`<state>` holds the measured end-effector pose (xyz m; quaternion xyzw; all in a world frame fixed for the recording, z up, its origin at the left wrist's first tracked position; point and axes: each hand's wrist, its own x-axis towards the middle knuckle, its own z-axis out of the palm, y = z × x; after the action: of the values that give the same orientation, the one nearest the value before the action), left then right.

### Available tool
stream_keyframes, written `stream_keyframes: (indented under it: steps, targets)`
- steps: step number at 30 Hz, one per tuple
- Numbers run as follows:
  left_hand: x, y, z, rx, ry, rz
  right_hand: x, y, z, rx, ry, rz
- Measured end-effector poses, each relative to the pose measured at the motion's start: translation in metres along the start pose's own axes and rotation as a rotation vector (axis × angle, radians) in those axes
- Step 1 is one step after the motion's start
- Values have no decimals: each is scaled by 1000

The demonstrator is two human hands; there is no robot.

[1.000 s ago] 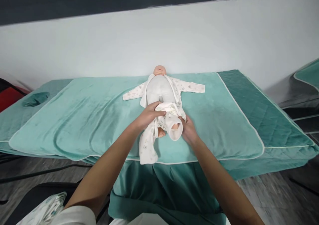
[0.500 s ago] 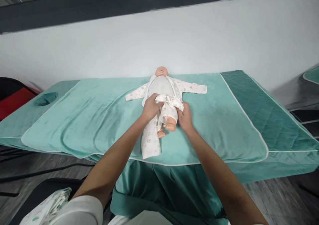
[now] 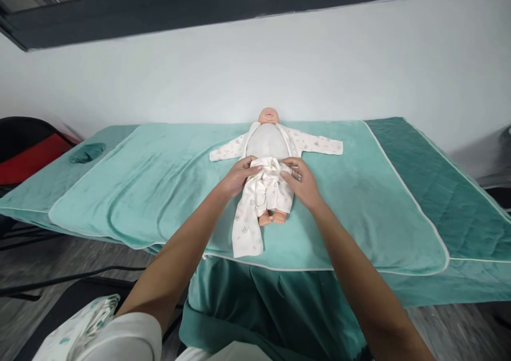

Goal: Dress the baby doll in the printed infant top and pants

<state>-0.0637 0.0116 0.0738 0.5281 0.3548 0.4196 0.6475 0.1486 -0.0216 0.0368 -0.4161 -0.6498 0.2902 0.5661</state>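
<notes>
A baby doll [image 3: 266,141] lies on its back on the green bed cover, its head toward the wall. Its white printed jacket [image 3: 321,144] is spread out at both sleeves, and the front hangs apart over the pale torso. White printed baby pants [image 3: 248,228] are bunched around the hips; one pant leg lies flat beside the feet [image 3: 277,217], which poke out below the cloth. At the waistband's left side, my left hand [image 3: 238,175] pinches the fabric. My right hand [image 3: 302,181] grips the waistband's right side between thumb and fingers.
The bed [image 3: 120,190] carries a green cover and has a face hole [image 3: 87,153] toward its left end. A white wall [image 3: 255,73] stands directly behind it. A black and red chair [image 3: 34,156] is at the left; folded printed cloth [image 3: 80,329] lies at lower left.
The pants' bunched waistband now lies flatter across the hips, and both feet show side by side. My right hand has moved up to the waistband. The view has shifted slightly left.
</notes>
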Motion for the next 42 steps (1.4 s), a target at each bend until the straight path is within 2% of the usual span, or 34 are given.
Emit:
stream_keyframes:
  steps: [2, 5, 7, 9, 11, 13, 16, 18, 20, 23, 26, 28, 30, 33, 37, 39, 42]
  targets:
    - [4, 3, 7, -55, 18, 26, 17, -14, 0, -78, -102, 34]
    - [12, 6, 16, -89, 43, 61, 46, -32, 0, -171, -335, 184]
    - [18, 5, 20, -102, 74, 90, 63, -36, 0, -150, -485, 239]
    - [22, 3, 20, -96, 120, 114, 74, -34, 1, -76, -549, 273]
    - [23, 0, 17, -46, 171, 129, 76, -24, 4, 17, -505, 343]
    - [21, -1, 12, 56, 168, 115, 73, -10, 10, 163, -381, 427]
    - [14, 0, 3, 265, -22, 19, 64, 9, 18, 473, -149, 484]
    - [11, -1, 0, 361, -129, -22, 61, 15, 22, 628, -47, 482]
    - [10, -6, -1, 339, -84, -13, 60, 16, 23, 672, -9, 484]
    - [15, -16, 1, 140, 107, 28, 60, 8, 23, 484, -75, 464]
    - [21, -22, 4, 1, 248, 73, 58, -4, 21, 202, -338, 393]
    - [23, -22, 6, -4, 304, 96, 57, -11, 21, 104, -508, 385]
    - [23, -22, 7, 33, 338, 112, 55, -16, 21, 44, -589, 417]
    - [21, -22, 7, 60, 369, 132, 54, -19, 24, -68, -579, 434]
    - [20, -24, 9, 41, 384, 159, 52, -19, 27, -176, -548, 364]
    - [19, -24, 10, 51, 383, 166, 51, -18, 26, -158, -554, 384]
    - [15, -22, 9, 118, 343, 167, 47, -12, 23, -13, -498, 505]
